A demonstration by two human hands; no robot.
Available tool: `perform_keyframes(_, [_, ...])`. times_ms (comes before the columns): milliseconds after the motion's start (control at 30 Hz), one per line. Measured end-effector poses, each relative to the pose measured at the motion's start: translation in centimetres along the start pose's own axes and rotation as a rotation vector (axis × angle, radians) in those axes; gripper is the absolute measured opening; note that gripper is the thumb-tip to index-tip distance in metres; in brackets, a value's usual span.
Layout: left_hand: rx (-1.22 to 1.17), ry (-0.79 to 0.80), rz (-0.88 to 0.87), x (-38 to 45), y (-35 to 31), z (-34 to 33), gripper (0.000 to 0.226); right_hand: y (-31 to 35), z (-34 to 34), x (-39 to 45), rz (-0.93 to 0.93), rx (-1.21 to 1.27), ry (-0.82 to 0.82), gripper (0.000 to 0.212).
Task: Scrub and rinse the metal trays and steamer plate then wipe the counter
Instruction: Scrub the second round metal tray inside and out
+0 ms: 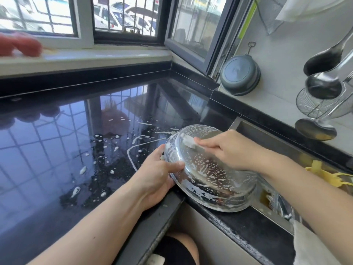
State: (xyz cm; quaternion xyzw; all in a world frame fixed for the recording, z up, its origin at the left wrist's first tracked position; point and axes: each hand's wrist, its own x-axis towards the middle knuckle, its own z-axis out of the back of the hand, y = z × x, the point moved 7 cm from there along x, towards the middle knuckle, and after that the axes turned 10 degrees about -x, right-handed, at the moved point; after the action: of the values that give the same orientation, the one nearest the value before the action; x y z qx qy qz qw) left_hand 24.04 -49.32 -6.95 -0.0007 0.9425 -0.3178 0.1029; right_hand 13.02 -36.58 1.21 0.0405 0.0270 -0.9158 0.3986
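Note:
A round metal tray (206,175), streaked with white suds, is tilted over the counter's front edge beside the sink. My left hand (158,169) grips the tray's left rim, thumb inside. My right hand (227,148) pinches a small grey-white scrub pad (189,141) and presses it onto the tray's upper inner surface. The black glossy counter (66,150) to the left carries soap flecks and a foam ring mark.
The steel sink (267,138) lies at right, with a yellow item (324,175) at its far side. A dark pan (239,75) leans on the tiled wall; ladles and a wire strainer (322,100) hang at right. A window sill (86,58) runs behind the counter.

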Motion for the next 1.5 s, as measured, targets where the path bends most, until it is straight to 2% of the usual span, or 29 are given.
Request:
perform_keyframes(100, [-0.006, -0.015, -0.003, -0.1, 0.1, 0.0, 0.049, -5.3, 1.4, 1.7, -0.273, -0.184, -0.029, 0.036])
perform_keyframes(133, [-0.010, -0.010, -0.002, -0.2, 0.1, -0.1, 0.049, -5.8, 1.4, 1.8, -0.290, -0.200, -0.024, 0.036])
perform_keyframes(267, [-0.058, 0.028, 0.017, -0.3, -0.2, -0.3, 0.048, 0.8, -0.1, -0.8, 0.007, 0.100, 0.072, 0.036])
perform_keyframes(300, [-0.056, 0.029, 0.017, -0.3, -0.3, -0.3, 0.048, 1.0, -0.4, -1.3, 0.033, 0.099, 0.068, 0.037])
perform_keyframes(333, [-0.047, 0.028, 0.013, -0.2, -0.3, -0.2, 0.048, -0.1, -0.4, -1.2, 0.010, 0.063, 0.043, 0.037])
perform_keyframes(433, [-0.020, 0.036, 0.011, -0.3, 0.0, -0.3, 0.048, -5.3, 0.6, -1.2, -0.240, -0.139, -0.041, 0.036])
perform_keyframes(467, [-0.020, 0.038, 0.011, -0.4, 0.0, -0.4, 0.048, -4.6, 0.5, -2.0, -0.221, -0.115, -0.033, 0.035])
perform_keyframes(567, [-0.056, 0.052, 0.010, -0.5, -0.3, -0.6, 0.047, 2.0, -0.3, -4.5, 0.015, 0.102, 0.037, 0.039])
perform_keyframes(600, [-0.056, 0.051, 0.008, -0.4, -0.4, -0.6, 0.046, 2.6, -0.2, -4.8, 0.030, 0.075, 0.041, 0.041])
perform_keyframes(667, [-0.046, 0.030, 0.004, -0.3, -0.2, -0.4, 0.045, -0.7, 0.4, -3.7, -0.103, -0.103, -0.008, 0.035])
perform_keyframes(733, [-0.024, 0.030, 0.006, -0.3, 0.0, -0.4, 0.046, -3.9, 0.7, -3.5, -0.268, -0.167, -0.016, 0.038])
perform_keyframes(767, [-0.014, 0.037, 0.008, -0.3, 0.1, -0.3, 0.047, -3.6, 0.3, -3.7, -0.250, -0.124, -0.008, 0.039])
perform_keyframes(867, [-0.017, 0.048, 0.006, -0.3, -0.2, -0.4, 0.047, 1.3, -0.5, -4.4, -0.048, -0.010, 0.035, 0.038])
perform_keyframes(933, [-0.007, 0.038, 0.002, -0.2, -0.2, -0.4, 0.046, -0.8, -0.1, -3.2, -0.113, -0.113, 0.036, 0.035])
perform_keyframes(1033, [0.004, 0.038, 0.011, -0.4, 0.0, -0.5, 0.047, -7.2, 0.4, -1.3, -0.361, -0.190, 0.007, 0.037])
perform_keyframes(1167, [-0.001, 0.027, 0.002, -0.2, -0.2, -0.4, 0.048, -7.5, 0.1, 0.4, -0.334, -0.098, -0.007, 0.038])
perform_keyframes(1300, [-0.019, 0.036, 0.009, -0.2, -0.1, -0.4, 0.049, -9.5, 1.1, 1.6, -0.421, -0.115, 0.000, 0.038])
perform_keyframes(1433, [-0.016, 0.034, 0.012, 0.0, -0.1, -0.4, 0.048, -6.9, 1.1, 3.4, -0.285, -0.096, 0.035, 0.036])
perform_keyframes(1500, [-0.008, 0.030, 0.013, 0.1, 0.0, -0.3, 0.047, -7.5, 1.8, 3.6, -0.344, -0.140, 0.046, 0.035])
